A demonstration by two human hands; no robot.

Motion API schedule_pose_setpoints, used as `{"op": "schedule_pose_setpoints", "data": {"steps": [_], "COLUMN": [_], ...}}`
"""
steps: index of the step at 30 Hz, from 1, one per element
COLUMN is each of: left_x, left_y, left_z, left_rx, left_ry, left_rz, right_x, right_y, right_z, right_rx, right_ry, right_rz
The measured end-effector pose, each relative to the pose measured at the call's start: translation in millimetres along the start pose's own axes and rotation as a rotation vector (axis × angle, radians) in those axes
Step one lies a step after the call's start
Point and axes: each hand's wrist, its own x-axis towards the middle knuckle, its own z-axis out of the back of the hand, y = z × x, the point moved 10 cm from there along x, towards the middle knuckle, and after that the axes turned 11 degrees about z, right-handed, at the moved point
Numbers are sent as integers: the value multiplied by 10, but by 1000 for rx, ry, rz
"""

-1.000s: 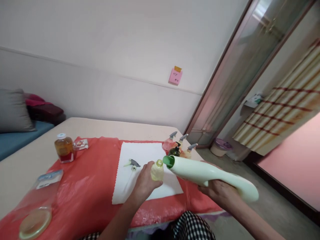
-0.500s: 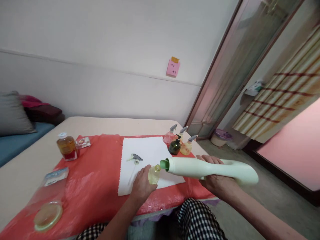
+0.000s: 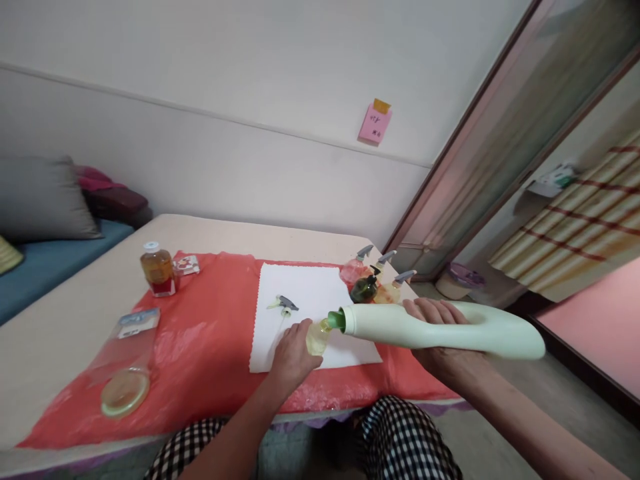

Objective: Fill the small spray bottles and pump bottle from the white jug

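Observation:
My left hand (image 3: 296,352) is wrapped round a small clear yellowish bottle (image 3: 317,339), tilted a little to the right over the white sheet. In my right hand (image 3: 440,333) is a large pale-green jug (image 3: 380,321), gripped by its handle and held nearly level. The jug's green spout (image 3: 335,321) meets the small bottle's mouth; whether liquid is flowing I cannot make out. A grey trigger spray head (image 3: 287,304) with a thin tube lies on the white sheet (image 3: 273,283), left of the bottle.
Several spray bottles and a dark green pump bottle (image 3: 364,289) stand at the right back of the red cover (image 3: 215,320). To the left are a jar of amber liquid (image 3: 159,270), a small box (image 3: 187,265), a plastic packet (image 3: 137,327) and a round lid (image 3: 125,392).
My right hand has brought the jug's spout onto the small bottle's mouth, and the jug's rear end sits lower in view. The camera view has turned slightly left.

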Motion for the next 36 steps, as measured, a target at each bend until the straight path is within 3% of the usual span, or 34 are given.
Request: {"op": "schedule_pose_setpoints", "data": {"steps": [6, 36], "left_x": [-34, -26], "left_y": [-30, -19], "left_z": [63, 41], "left_rx": [5, 26], "left_ry": [-2, -17], "left_rz": [-1, 18], "right_x": [5, 153], "right_y": [-2, -39], "right_z": [-99, 60], "right_rx": [-111, -72], "right_ry": [90, 29], "right_rz": [49, 80]}}
